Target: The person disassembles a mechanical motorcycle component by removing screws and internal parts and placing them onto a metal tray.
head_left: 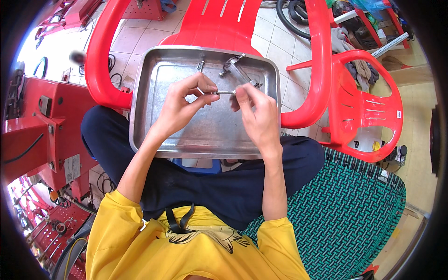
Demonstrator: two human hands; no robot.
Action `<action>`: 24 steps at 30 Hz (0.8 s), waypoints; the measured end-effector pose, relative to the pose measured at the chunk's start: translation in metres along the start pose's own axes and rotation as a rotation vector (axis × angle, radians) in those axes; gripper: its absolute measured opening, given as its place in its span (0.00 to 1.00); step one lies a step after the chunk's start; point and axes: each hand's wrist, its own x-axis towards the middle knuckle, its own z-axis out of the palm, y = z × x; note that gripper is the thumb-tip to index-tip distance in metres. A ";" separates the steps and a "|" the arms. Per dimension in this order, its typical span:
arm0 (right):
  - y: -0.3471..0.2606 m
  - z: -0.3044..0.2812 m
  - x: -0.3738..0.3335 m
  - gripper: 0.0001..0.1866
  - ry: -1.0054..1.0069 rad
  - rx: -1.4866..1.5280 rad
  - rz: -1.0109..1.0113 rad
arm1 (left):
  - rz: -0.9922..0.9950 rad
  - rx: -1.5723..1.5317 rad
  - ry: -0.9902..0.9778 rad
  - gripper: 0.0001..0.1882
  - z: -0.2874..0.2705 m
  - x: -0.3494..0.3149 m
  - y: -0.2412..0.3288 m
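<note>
A thin metal rod (226, 92), perhaps a bolt or pin, is stretched level between my hands above a shallow metal tray (210, 135). My left hand (186, 100) pinches its left end between thumb and fingertips. At the other end, the thumb and fingers of my right hand (258, 109) close round it and hide that tip. Just beyond my right hand, a metal assembly with an arm (239, 71) lies in the tray's far right part. A small metal link-like piece (200, 66) rests near the tray's far wall.
The tray sits on a red plastic chair (214, 28), whose armrests rise on both sides. Another red chair (368, 109) stands to the right. A green woven seat (331, 210) is beneath me. Red machinery (60, 126) stands close on the left.
</note>
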 end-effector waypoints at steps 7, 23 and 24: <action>-0.002 0.000 0.000 0.15 0.023 0.067 0.057 | 0.013 0.013 -0.004 0.07 0.000 0.001 0.002; -0.004 0.000 0.000 0.17 0.065 0.076 -0.019 | 0.037 0.093 -0.038 0.14 -0.001 0.001 0.002; -0.001 -0.001 0.000 0.17 0.008 0.104 0.005 | 0.036 0.084 -0.040 0.14 -0.001 0.000 0.002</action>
